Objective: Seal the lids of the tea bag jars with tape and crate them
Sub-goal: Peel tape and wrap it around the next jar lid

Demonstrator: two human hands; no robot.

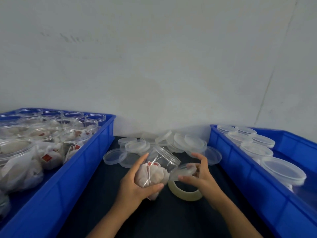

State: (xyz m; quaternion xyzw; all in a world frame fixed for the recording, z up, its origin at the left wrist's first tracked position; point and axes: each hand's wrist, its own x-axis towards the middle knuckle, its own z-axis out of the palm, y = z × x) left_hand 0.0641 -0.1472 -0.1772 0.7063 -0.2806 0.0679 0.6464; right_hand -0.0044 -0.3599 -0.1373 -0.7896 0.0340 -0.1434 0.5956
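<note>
My left-hand fingers (155,186) are curled round a clear jar of tea bags (157,170), thumb on the near side and the other fingers up the far wall, so the left hand (135,184) holds it tilted with its open mouth pointing up and to the right. The right hand (199,176) pinches a translucent lid (183,170) by its rim, just beside the jar's mouth but not yet on it.

As I read it, I am at the capping step for this one jar, ahead of any taping. The roll of clear tape (185,191) lies flat on the dark tabletop (120,194), directly under the lid and my right hand, untouched.

Progress looks early. The left blue crate (96,157) holds many jars with tea bags and open mouths, none with a lid that I can see, so that seems to be my supply. The right blue crate (240,170) holds a row of lidded jars, which I take as finished ones, though I cannot make out tape on them from here. It has bare floor on its far side. A loose pile of spare lids (137,146) sits against the wall behind my hands.

Still to come for this jar: seat the lid, tape it, then set it in the right crate.
</note>
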